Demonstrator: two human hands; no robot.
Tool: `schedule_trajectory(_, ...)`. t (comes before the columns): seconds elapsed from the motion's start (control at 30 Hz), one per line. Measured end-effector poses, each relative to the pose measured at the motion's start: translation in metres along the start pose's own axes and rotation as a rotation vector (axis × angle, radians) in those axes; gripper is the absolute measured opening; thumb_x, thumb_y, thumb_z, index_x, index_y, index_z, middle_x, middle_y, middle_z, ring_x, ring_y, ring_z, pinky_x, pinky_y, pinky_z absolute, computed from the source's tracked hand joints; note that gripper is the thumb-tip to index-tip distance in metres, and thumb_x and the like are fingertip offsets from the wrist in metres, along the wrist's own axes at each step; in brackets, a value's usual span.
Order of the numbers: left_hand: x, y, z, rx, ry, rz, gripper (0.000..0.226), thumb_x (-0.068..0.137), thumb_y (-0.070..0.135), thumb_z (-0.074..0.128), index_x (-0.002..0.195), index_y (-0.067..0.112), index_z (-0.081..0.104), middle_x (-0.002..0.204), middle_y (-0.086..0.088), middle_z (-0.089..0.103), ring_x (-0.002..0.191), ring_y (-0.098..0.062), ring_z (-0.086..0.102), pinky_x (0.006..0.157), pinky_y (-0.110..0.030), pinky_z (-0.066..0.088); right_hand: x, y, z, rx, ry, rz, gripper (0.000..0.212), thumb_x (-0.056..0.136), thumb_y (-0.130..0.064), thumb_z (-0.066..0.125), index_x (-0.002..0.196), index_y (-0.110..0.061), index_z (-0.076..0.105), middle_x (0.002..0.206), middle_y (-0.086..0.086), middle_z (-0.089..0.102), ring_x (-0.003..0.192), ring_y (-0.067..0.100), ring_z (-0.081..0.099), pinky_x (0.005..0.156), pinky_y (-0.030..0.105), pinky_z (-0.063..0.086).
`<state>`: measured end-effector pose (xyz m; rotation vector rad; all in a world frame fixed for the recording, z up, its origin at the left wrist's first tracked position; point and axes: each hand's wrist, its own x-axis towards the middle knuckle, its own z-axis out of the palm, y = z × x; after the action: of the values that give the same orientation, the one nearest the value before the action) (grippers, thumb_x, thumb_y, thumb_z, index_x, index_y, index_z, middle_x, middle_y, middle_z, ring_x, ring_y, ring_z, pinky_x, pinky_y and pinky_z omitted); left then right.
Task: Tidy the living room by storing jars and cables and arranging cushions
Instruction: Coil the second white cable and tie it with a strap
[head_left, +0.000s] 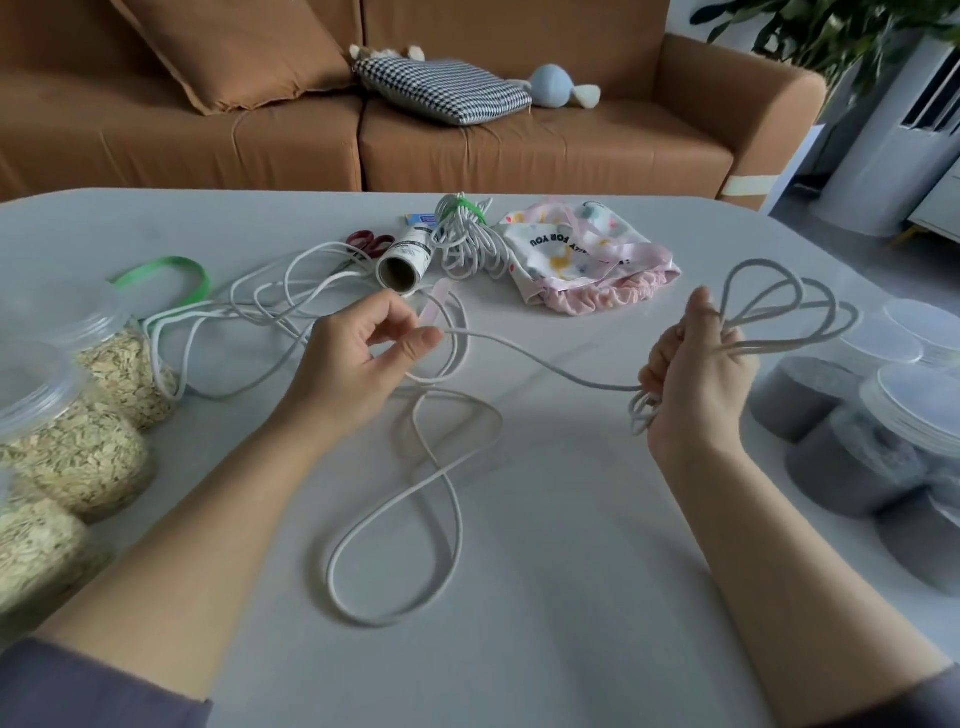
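The fingers (415, 345) of the left hand (358, 358) pinch the white cable (540, 358) between thumb and forefinger, with the other fingers loosely curled. This pinch sits just on the near side of the cardboard tube (402, 260). From there the cable sags across to the right hand (698, 379), well to the right of the tube. Its fingers (701, 312) are curled round a gathered bunch of the cable's loops, and several loops fan out above the fist.

The rest of that cable lies slack on the tabletop (571, 597), with a figure-of-eight nearer the person than the tube and a tangle to the tube's left.

A second cable, the bundled cable (467, 239), is held by a green tie and lies just right of the tube. Three oat jars (67, 447) stand far to the tube's left. The grey jars (852, 467) stand far to its right; three grey bodies show, but they overlap at the frame edge, so I cannot tell the full count. Behind the tube, on the sofa (519, 150), are two cushions: a brown cushion (244, 52) and a checked cushion (441, 88).

Both forearms reach forward from the bottom corners. The left hand is low over the tabletop, and the right hand is raised upright.
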<state>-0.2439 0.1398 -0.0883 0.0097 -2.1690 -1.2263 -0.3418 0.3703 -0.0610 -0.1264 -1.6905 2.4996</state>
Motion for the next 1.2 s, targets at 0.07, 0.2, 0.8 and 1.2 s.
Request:
schedule_trajectory(0.07,-0.001,0.005,0.002,-0.028,-0.009,0.042,0.027,0.085,0.045,0.061,0.075,0.021,0.054,0.063,0.009,0.056,0.057,-0.01,0.054,0.06,-0.02,0.044,0.0,0.005,0.0,-0.032,-0.045,-0.019,0.03,0.101,-0.029,0.048,0.074,-0.016,0.047,0.046,-0.009,0.031,0.04,0.008,0.025,0.039,0.02,0.023)
schedule_trajectory(0.2,-0.003,0.016,0.012,0.051,-0.035,0.226,0.032,0.087,0.031,0.067,0.072,0.004,0.061,0.061,0.0,0.055,0.056,-0.014,0.047,0.055,-0.023,0.039,-0.007,0.019,0.005,-0.343,-0.295,-0.283,0.016,0.095,-0.024,0.056,0.079,-0.022,0.058,0.05,-0.015,0.036,0.047,0.008,0.029,0.045,0.023,0.026)
schedule_trajectory(0.8,-0.007,0.012,0.015,0.037,-0.188,0.051,0.03,0.09,0.039,0.053,0.081,0.012,0.062,0.073,0.004,0.062,0.071,-0.011,0.059,0.074,-0.026,0.047,-0.019,0.021,0.01,-0.199,-0.407,-0.399,0.018,0.1,-0.01,0.049,0.084,-0.017,0.052,0.058,0.001,0.054,0.054,0.012,0.047,0.055,0.023,0.038)
schedule_trajectory(1.2,-0.006,0.023,0.02,0.247,-0.163,0.365,0.026,0.098,0.022,0.05,0.09,0.004,0.067,0.079,0.008,0.06,0.074,-0.007,0.058,0.067,-0.026,0.048,-0.022,0.012,0.014,-0.083,-0.572,0.28,0.04,0.096,-0.017,0.053,0.063,-0.02,0.032,0.045,-0.006,0.024,0.037,0.01,0.027,0.044,0.022,0.035)
